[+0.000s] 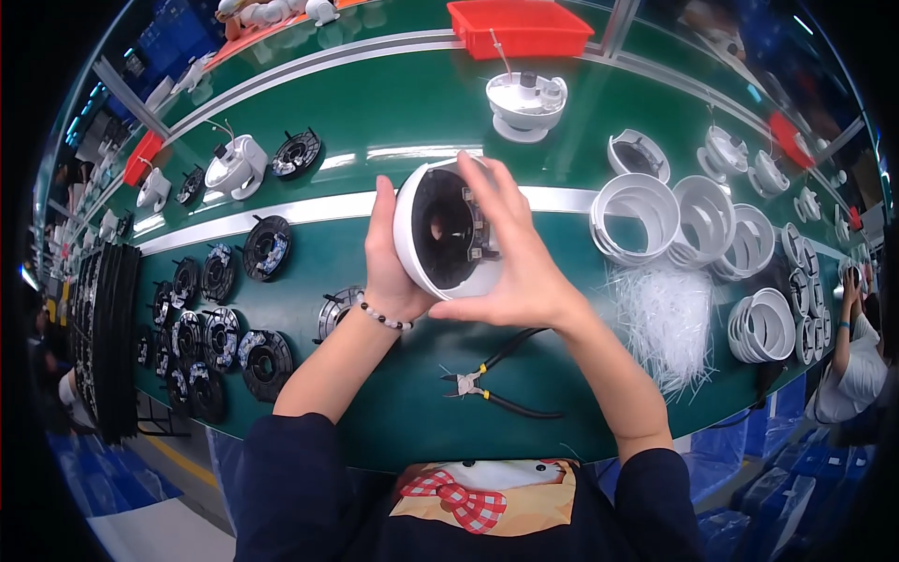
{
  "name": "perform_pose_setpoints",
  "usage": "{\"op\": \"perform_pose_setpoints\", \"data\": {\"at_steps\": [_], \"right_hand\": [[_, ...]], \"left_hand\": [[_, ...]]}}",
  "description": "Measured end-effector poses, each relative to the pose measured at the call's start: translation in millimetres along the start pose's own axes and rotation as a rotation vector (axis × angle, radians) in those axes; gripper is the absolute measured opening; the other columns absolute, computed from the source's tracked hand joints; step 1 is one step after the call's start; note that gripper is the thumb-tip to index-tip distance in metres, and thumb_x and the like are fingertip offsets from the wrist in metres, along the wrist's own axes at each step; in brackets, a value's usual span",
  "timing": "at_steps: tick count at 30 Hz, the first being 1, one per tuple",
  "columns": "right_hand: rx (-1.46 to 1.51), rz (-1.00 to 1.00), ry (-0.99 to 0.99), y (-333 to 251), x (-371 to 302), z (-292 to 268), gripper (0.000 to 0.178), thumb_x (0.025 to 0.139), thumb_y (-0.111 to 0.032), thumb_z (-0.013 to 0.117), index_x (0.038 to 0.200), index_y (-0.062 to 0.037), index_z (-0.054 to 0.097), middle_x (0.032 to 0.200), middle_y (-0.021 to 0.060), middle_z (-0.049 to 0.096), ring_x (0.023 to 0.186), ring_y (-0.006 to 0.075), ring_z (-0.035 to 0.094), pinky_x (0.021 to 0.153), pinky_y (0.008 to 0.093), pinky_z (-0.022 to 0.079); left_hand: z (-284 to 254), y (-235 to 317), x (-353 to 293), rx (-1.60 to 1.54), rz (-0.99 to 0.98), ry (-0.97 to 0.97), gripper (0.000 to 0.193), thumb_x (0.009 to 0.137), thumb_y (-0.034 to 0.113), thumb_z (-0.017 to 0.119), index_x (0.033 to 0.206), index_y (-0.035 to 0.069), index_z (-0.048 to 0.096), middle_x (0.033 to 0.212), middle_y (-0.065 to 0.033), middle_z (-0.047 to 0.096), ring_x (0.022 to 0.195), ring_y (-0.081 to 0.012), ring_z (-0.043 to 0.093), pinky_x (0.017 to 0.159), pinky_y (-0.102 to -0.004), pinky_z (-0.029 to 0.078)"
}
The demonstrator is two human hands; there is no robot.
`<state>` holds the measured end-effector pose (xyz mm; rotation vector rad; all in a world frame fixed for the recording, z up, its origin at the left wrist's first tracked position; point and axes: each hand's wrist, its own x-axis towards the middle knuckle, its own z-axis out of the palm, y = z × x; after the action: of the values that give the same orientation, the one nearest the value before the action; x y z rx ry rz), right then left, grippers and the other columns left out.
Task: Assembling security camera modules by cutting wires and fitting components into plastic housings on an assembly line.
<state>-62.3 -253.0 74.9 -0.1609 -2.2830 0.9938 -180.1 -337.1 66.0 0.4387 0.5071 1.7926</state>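
Note:
Between my two hands, above the green workbench, is a white round plastic housing (405, 232) with a black disc-shaped part (436, 211) inside it. My left hand (388, 267) is closed round the housing's left side, its thumb and fingers partly behind it. On the opposite side my right hand (520, 267) grips the rim, fingers bent over the top and thumb along the bottom. Small fittings show along the black part's right edge. Below my hands lie side cutters (473, 382), jaws apart, with black and yellow handles. Another black disc (335, 314) sits partly hidden behind my left forearm.
Several black discs with circuit boards (221, 332) cover the left of the bench. White rings (635, 217) and a heap of thin clear strips (663, 323) are at right. A white base assembly (526, 101) and a red tray (520, 28) stand farther back. Another person (847, 356) works far right.

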Motion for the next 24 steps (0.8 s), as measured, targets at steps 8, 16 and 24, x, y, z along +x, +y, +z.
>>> {"op": "perform_pose_setpoints", "data": {"at_steps": [8, 16, 24], "right_hand": [[-0.131, 0.217, 0.116, -12, -2, 7, 0.122, 0.042, -0.039, 0.084, 0.133, 0.0055, 0.016, 0.131, 0.0248, 0.021, 0.123, 0.0372, 0.024, 0.1, 0.0411, 0.027], [-0.215, 0.149, 0.112, -4, -9, 8, 0.124, 0.041, -0.041, 0.082, 0.133, 0.0059, 0.014, 0.13, 0.0253, 0.023, 0.121, 0.0391, 0.026, 0.099, 0.0427, 0.026], [-0.16, 0.173, 0.31, -1, -19, 23, 0.123, 0.042, -0.041, 0.082, 0.134, 0.0046, 0.013, 0.13, 0.0248, 0.023, 0.118, 0.0385, 0.028, 0.097, 0.0441, 0.025]], "left_hand": [[-9, -6, -2, 0.047, 0.061, -0.049, 0.081, 0.08, 0.07, 0.022, 0.12, 0.003, 0.043, 0.114, -0.0128, 0.051, 0.103, -0.0221, 0.051, 0.088, -0.0346, 0.044], [-12, 2, 5, -0.089, -0.086, -0.208, 0.066, 0.087, 0.057, 0.027, 0.118, 0.002, 0.045, 0.113, -0.0133, 0.052, 0.104, -0.0225, 0.052, 0.09, -0.0352, 0.043], [-8, -16, 6, 0.049, 0.068, -0.194, 0.062, 0.084, 0.039, 0.043, 0.131, 0.002, 0.027, 0.119, -0.0143, 0.047, 0.107, -0.0232, 0.05, 0.093, -0.036, 0.041]]}}
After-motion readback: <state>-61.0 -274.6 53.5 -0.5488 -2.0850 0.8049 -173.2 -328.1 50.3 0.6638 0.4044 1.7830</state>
